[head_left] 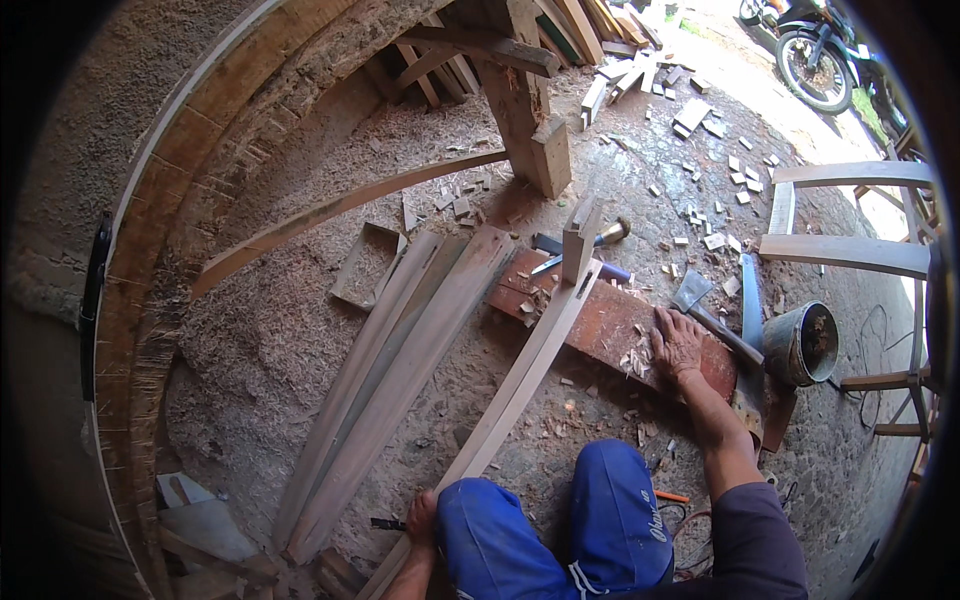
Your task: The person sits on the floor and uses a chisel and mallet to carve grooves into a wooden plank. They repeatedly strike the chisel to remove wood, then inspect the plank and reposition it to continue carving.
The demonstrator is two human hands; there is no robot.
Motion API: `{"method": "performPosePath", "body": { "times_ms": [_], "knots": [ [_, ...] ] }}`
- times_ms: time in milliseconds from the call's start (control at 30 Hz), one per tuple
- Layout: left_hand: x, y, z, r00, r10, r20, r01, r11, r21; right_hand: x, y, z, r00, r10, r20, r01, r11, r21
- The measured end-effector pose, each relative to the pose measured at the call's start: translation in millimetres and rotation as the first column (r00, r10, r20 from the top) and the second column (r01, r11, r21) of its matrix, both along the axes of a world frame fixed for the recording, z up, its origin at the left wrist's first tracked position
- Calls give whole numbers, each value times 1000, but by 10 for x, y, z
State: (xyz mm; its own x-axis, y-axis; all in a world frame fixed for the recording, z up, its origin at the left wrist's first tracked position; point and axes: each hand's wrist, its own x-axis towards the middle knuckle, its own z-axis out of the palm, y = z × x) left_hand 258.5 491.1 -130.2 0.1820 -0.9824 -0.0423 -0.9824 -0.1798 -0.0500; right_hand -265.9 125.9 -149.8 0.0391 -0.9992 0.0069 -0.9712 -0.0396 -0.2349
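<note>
A long pale wooden beam (520,400) slants from beside my left knee up to the reddish-brown board. Near its lower end my left hand (422,516) is closed round it, next to my knee; the fingers are partly hidden. A short dark piece (388,523) sticks out on the beam's other side. A slotted upright wooden block (580,238) stands at the far end of the beam. My right hand (678,345) lies flat with spread fingers on the reddish-brown board (610,325), beside wood chips. Close by are a hatchet (705,305) and a chisel with a purple handle (612,272).
Two broad planks (400,400) lie to the left, next to a shallow box (368,262). A bucket (800,343) and a saw blade (751,300) are at right. A wooden post (535,150) stands ahead; offcuts litter the floor. A motorcycle (815,65) is far right.
</note>
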Motion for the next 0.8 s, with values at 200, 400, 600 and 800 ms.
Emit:
{"method": "performPosePath", "body": {
  "times_ms": [200,400,600,800],
  "knots": [
    [219,-401,410,398,366,-842,-46,924,380,-30,-7,-79,1000,-5,19,6,998,-58],
    [127,-713,485,310,596,-741,-3,780,626,-74,-10,-214,1000,11,-12,-12,992,-123],
    [74,-908,545,419,599,-682,-10,754,656,-89,-18,-236,998,-30,-60,32,999,19],
    [86,-987,708,542,575,-613,-91,765,637,400,-26,217,994,-29,103,13,988,154]
  ]
}}
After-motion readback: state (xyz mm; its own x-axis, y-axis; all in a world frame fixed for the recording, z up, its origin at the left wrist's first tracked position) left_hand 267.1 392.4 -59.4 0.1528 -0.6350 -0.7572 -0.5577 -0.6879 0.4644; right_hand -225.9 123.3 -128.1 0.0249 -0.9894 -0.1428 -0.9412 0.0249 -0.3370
